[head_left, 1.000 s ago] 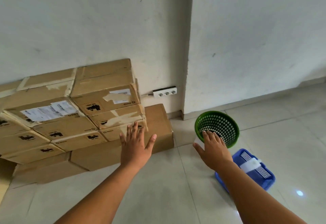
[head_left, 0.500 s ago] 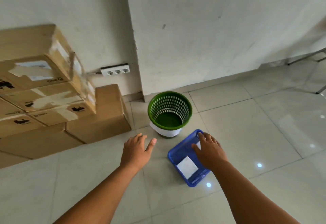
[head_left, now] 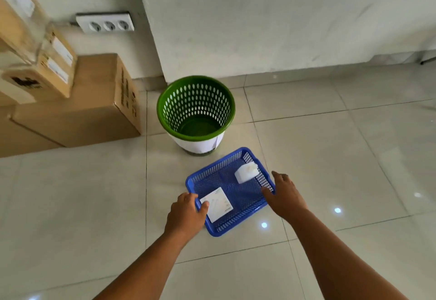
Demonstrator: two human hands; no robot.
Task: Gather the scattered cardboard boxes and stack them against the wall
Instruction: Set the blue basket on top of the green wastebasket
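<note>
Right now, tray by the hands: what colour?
Blue mesh tray, seen in the head view, the only one.

green bin, blue tray holding papers, wall sockets

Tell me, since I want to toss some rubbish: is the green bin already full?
No, the green bin is empty; its bare bottom shows through the open top.
</note>
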